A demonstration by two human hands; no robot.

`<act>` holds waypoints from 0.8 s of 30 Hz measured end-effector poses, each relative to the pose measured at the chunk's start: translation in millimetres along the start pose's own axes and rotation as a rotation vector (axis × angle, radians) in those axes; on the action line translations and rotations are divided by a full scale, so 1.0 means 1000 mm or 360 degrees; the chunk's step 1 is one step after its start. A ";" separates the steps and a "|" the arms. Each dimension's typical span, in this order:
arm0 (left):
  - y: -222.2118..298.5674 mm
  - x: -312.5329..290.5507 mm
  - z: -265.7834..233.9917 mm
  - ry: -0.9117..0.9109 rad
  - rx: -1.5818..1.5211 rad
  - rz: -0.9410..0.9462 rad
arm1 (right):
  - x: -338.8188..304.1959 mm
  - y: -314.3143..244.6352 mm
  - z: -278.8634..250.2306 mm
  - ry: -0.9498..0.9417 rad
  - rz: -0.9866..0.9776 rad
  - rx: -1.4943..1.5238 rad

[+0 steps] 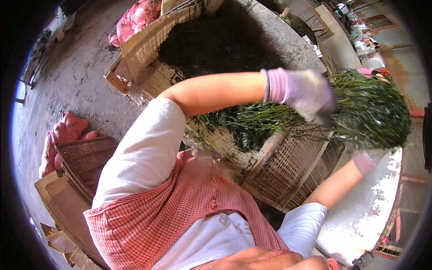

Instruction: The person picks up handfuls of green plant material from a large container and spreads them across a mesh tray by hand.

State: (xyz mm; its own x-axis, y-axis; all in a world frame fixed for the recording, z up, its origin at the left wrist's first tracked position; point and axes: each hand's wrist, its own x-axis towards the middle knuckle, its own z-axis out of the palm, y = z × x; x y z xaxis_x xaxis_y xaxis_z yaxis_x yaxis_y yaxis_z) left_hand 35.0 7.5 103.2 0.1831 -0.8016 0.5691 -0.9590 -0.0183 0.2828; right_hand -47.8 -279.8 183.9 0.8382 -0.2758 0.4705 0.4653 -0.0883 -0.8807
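A big bundle of wet, dark green seaweed (373, 110) is up in the air at the right, its strands trailing left. My right hand (370, 158), in a pale purple glove, bears it from below; the seaweed covers its fingers. My left arm reaches across to the right. Its purple and whitish gloved hand (310, 92) is over the trailing strands, against the bundle's left side. Motion smears those fingers, so their grip cannot be made out. More seaweed hangs over a wooden board (202, 139) below my left forearm, and a dark seaweed heap (216, 45) lies beyond it.
A slatted crate (288, 166) stands close in front of me, and a white-topped surface (360, 211) is at the right. Pink sacks lie at the far left (137, 20) and left (67, 130), the latter beside another crate (87, 157). A perforated panel (148, 40) borders the heap.
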 end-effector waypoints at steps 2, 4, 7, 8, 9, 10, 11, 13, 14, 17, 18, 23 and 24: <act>-0.002 -0.020 0.035 0.0055 0.0058 -0.0016 | 0.004 -0.012 -0.004 0.0026 -0.0077 -0.0211; -0.031 -0.065 0.128 0.0165 0.0141 -0.0030 | -0.009 -0.014 -0.015 0.0059 -0.0099 -0.0415; -0.043 -0.177 0.179 -0.0353 -0.0006 -0.0376 | -0.040 -0.015 -0.024 0.0067 -0.0080 -0.0696; -0.041 -0.193 0.158 -0.0308 -0.0622 -0.0699 | -0.047 -0.007 -0.027 0.0042 -0.0091 -0.0712; -0.035 -0.182 0.131 -0.0057 -0.1062 -0.0773 | -0.060 -0.010 -0.027 0.0050 -0.0085 -0.0787; -0.029 -0.173 0.105 0.0196 -0.1475 -0.0825 | -0.067 -0.001 -0.031 0.0034 -0.0089 -0.0818; -0.013 -0.139 0.093 0.0676 -0.1737 -0.0668 | -0.073 0.004 -0.030 0.0007 -0.0077 -0.0903; -0.007 -0.093 0.082 0.0682 -0.1478 -0.0284 | -0.073 0.029 -0.016 -0.0115 -0.0139 -0.0923; -0.005 -0.071 0.081 0.0694 -0.1371 -0.0120 | -0.070 0.035 0.000 -0.0202 -0.0217 -0.0923; -0.012 -0.071 0.146 0.0554 -0.1232 -0.0154 | -0.051 0.080 0.069 -0.0544 -0.0551 -0.0736; -0.017 -0.092 0.180 0.0483 -0.1240 -0.0229 | -0.042 0.095 0.098 -0.0660 -0.0634 -0.0632; 0.005 -0.112 0.216 0.0253 -0.1419 -0.0722 | -0.052 0.158 0.098 -0.0877 0.0909 -0.0321; 0.015 -0.095 0.209 0.0262 -0.1690 -0.0838 | -0.068 0.185 0.072 -0.0772 0.0846 0.0006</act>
State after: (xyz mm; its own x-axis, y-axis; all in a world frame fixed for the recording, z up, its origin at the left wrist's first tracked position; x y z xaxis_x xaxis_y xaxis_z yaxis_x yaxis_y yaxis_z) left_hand -42.1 -41.2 -107.8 0.5997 -0.7560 0.2625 -0.1147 0.2435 0.9631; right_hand 1.7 -208.0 -6.7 0.9831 0.1761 -0.0498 -0.0404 -0.0565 -0.9976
